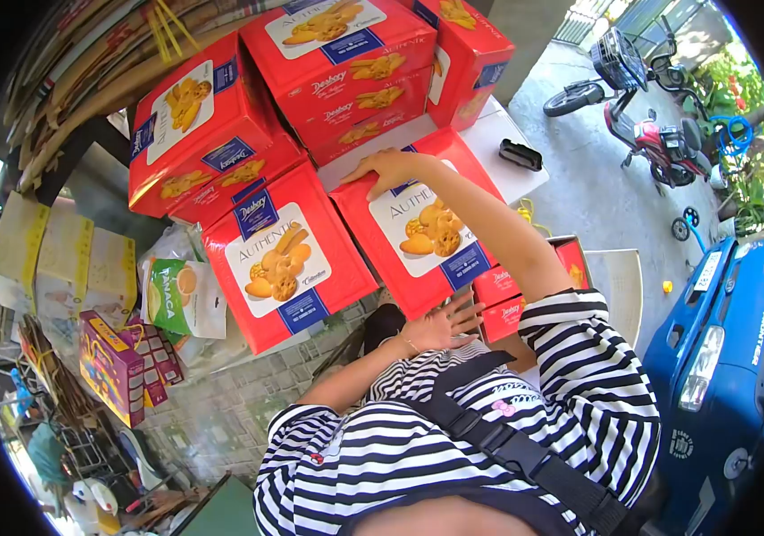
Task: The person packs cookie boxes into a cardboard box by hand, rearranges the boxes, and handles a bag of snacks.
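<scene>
A red cookie box (467,183) lies in front of me on the white table, its printed lid facing up. My right hand (391,170) reaches across it, fingers bent over its far left corner and gripping there. Close to the box's near edge is my left hand (443,327), fingers spread; whether it touches the box I cannot tell. Just left of this box sits a matching red cookie box (248,272), which no hand holds.
Red boxes (337,71) are stacked at the back, with another stack (199,134) at the left. Small red boxes (498,308) are by my right side. A black object (520,154) lies on the white table (507,183). Right are a blue motorbike (713,348) and a red scooter (654,134).
</scene>
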The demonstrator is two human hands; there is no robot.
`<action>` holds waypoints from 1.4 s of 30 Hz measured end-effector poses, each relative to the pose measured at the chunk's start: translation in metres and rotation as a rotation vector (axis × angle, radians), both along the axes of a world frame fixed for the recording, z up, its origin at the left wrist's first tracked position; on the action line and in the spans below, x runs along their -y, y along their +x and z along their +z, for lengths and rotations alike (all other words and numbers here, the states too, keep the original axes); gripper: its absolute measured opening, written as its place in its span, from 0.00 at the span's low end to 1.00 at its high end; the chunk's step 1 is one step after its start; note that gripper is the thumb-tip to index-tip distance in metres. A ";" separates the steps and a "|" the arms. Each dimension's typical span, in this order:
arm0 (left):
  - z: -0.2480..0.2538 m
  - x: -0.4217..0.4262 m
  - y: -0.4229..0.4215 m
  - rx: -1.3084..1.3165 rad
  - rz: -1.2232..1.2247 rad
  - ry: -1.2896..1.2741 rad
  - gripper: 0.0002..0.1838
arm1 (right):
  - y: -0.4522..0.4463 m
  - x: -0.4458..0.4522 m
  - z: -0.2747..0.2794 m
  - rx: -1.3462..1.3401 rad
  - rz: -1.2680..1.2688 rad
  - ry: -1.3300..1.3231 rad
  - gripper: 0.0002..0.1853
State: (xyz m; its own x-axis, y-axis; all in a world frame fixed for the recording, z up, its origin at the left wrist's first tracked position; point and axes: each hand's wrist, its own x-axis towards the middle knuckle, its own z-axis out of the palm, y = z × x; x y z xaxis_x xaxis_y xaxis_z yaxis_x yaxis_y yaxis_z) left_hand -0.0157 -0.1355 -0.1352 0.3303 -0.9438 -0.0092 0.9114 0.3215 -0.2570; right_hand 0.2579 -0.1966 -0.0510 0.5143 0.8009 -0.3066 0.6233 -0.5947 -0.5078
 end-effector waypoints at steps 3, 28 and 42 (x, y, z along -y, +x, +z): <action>0.009 0.000 0.006 -0.053 0.151 -0.018 0.35 | -0.021 0.002 0.008 0.194 -0.139 -0.005 0.32; -0.022 -0.030 0.015 0.287 -0.096 0.728 0.24 | -0.209 0.161 -0.069 -0.080 -1.369 1.072 0.24; 0.001 -0.044 -0.003 0.203 0.280 0.540 0.30 | -0.195 0.165 -0.063 0.025 -1.227 1.006 0.21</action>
